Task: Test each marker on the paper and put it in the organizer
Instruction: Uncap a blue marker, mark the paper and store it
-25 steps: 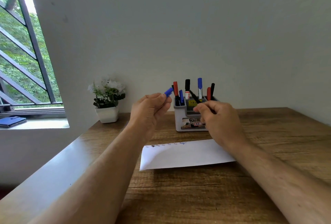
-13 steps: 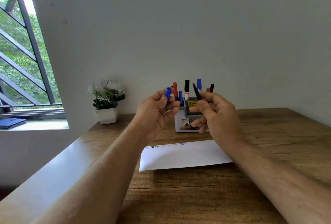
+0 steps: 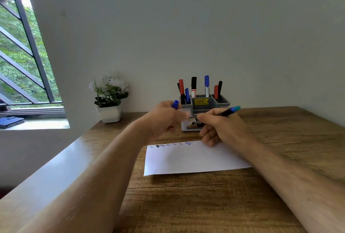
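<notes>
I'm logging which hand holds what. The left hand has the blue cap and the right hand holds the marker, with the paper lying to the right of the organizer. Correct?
Not quite. The head view shows the paper lying in front of the organizer, nearer the person, not to its right. The rest stands: the left hand has the blue cap, the right hand holds the marker.

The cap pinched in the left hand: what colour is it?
Blue. The cap sticks up from the left hand, clearest in the head view.
</notes>
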A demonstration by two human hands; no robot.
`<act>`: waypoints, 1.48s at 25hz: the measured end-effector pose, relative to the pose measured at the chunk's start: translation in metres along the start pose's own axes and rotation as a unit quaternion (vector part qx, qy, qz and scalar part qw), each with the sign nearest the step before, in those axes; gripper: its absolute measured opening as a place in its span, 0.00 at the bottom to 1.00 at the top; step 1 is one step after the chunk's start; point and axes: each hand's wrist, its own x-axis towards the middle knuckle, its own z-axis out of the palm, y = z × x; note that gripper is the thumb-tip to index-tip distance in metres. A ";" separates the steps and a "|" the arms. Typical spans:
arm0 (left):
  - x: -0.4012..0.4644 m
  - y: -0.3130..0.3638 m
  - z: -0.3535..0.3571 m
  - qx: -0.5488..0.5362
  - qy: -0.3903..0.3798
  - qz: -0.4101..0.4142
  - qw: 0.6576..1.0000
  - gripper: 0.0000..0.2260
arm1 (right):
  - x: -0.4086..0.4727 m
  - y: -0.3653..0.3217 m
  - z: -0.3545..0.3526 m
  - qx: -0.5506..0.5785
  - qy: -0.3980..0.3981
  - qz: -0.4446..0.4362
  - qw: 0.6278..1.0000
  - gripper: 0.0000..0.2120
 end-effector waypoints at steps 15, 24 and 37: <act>0.006 -0.013 0.009 0.349 -0.065 -0.095 0.930 0.17 | 0.002 0.005 0.004 -0.106 -0.115 -0.006 0.988 0.03; 0.009 -0.014 0.016 0.363 -0.061 -0.095 0.925 0.17 | 0.001 0.005 0.007 -0.212 -0.099 -0.061 0.970 0.10; 0.010 -0.013 0.018 0.367 -0.059 -0.099 0.923 0.18 | 0.006 0.008 0.012 -0.233 -0.067 -0.059 0.968 0.11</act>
